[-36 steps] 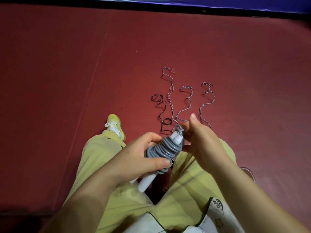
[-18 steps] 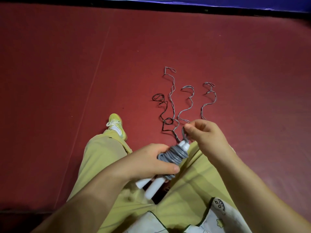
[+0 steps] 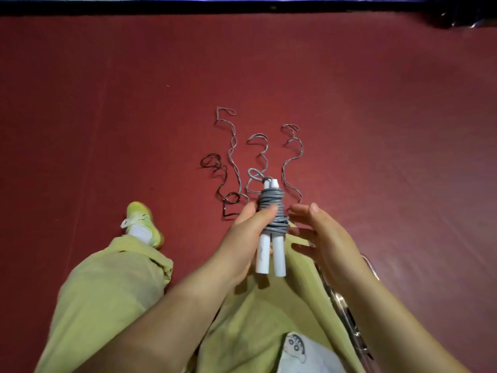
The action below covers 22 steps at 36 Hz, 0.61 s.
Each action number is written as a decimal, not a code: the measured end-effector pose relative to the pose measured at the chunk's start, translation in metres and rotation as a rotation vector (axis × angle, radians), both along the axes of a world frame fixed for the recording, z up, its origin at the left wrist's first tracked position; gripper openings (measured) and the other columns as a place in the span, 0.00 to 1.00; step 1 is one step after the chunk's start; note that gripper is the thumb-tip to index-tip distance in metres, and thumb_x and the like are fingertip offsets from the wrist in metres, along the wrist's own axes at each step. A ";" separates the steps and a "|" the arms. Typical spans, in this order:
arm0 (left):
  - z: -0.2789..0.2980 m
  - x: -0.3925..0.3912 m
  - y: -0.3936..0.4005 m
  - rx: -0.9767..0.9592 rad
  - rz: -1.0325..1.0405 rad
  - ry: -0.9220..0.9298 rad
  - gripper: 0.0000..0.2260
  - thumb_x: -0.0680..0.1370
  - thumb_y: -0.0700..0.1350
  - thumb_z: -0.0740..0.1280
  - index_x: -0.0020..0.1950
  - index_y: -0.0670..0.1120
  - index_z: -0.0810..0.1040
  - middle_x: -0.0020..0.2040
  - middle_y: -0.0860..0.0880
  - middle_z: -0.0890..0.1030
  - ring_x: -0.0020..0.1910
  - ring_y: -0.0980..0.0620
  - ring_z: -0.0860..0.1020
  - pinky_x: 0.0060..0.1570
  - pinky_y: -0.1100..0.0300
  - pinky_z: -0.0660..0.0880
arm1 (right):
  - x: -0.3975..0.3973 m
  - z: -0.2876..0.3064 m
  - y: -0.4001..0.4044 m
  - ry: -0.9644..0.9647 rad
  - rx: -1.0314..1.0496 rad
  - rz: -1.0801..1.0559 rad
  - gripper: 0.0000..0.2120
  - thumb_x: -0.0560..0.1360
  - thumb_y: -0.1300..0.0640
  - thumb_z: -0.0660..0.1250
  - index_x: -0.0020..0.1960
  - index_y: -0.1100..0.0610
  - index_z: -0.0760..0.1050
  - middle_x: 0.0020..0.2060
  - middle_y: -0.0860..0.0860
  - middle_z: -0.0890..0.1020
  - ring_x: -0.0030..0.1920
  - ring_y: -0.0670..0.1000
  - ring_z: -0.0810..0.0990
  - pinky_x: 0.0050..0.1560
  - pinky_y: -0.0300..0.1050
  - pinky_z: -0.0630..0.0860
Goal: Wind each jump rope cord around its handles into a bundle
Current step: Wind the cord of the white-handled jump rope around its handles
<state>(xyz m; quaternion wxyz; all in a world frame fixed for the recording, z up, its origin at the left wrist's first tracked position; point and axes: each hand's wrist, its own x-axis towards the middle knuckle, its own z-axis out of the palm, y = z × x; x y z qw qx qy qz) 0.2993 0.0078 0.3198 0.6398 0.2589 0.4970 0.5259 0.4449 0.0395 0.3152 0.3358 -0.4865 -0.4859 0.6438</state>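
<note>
My left hand (image 3: 246,232) grips a jump rope bundle (image 3: 272,211): two white handles (image 3: 270,254) side by side with grey cord wound round their upper half and a small loop sticking out at the top. My right hand (image 3: 320,232) hovers just right of the bundle, fingers spread, holding nothing. On the red floor beyond lie several loose wavy cords: three grey cords (image 3: 231,146) and a dark cord (image 3: 217,181).
I sit on a red mat (image 3: 107,103) with yellow-green trousers (image 3: 113,292) and a yellow-green shoe (image 3: 141,222) at the left. A clear cord or handle (image 3: 347,313) lies by my right leg. A dark blue edge (image 3: 242,1) borders the mat at the far side.
My right hand let go of the cord end at the bundle's top and moved away to the right, fingers spread. My left hand turned the bundle upright.
</note>
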 end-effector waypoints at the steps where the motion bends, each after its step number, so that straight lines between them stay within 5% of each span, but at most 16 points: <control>1: -0.004 0.012 0.011 -0.005 -0.021 0.003 0.13 0.72 0.50 0.66 0.55 0.48 0.76 0.45 0.48 0.82 0.44 0.49 0.80 0.49 0.51 0.75 | 0.006 -0.004 0.000 0.008 -0.016 0.000 0.17 0.75 0.39 0.61 0.56 0.48 0.79 0.55 0.48 0.83 0.53 0.47 0.82 0.51 0.48 0.76; 6: -0.036 0.077 0.054 -0.018 -0.262 0.379 0.27 0.64 0.68 0.60 0.60 0.59 0.74 0.62 0.48 0.75 0.63 0.49 0.74 0.65 0.46 0.68 | 0.045 -0.037 0.014 0.022 -0.054 -0.230 0.21 0.71 0.40 0.64 0.59 0.50 0.77 0.55 0.53 0.83 0.57 0.55 0.81 0.61 0.59 0.74; 8: -0.053 0.104 0.075 -0.028 -0.386 0.567 0.34 0.65 0.70 0.54 0.65 0.55 0.73 0.64 0.48 0.72 0.67 0.50 0.68 0.69 0.49 0.63 | 0.069 -0.056 0.023 0.002 -0.080 -0.351 0.20 0.71 0.41 0.66 0.58 0.51 0.78 0.54 0.54 0.83 0.57 0.56 0.81 0.62 0.61 0.73; 15: -0.116 0.176 0.114 -0.104 -0.887 0.873 0.22 0.83 0.54 0.47 0.76 0.49 0.60 0.76 0.46 0.59 0.76 0.48 0.52 0.73 0.56 0.47 | 0.140 -0.146 0.032 -0.034 -0.294 -0.593 0.10 0.76 0.54 0.68 0.56 0.55 0.77 0.52 0.59 0.83 0.51 0.55 0.82 0.56 0.56 0.75; 19: -0.136 0.198 0.134 -0.207 -1.038 0.908 0.23 0.83 0.56 0.48 0.77 0.51 0.57 0.78 0.47 0.56 0.76 0.45 0.52 0.71 0.55 0.49 | 0.170 -0.210 0.031 0.036 -0.565 -0.817 0.14 0.75 0.55 0.68 0.56 0.63 0.77 0.50 0.63 0.82 0.49 0.61 0.80 0.62 0.64 0.72; 22: -0.152 0.203 0.148 -0.206 -1.112 1.012 0.23 0.83 0.55 0.48 0.76 0.49 0.60 0.76 0.44 0.60 0.74 0.43 0.56 0.70 0.53 0.53 | 0.182 -0.253 0.031 0.124 -0.776 -0.920 0.21 0.74 0.52 0.68 0.59 0.66 0.76 0.59 0.68 0.77 0.59 0.66 0.77 0.66 0.69 0.65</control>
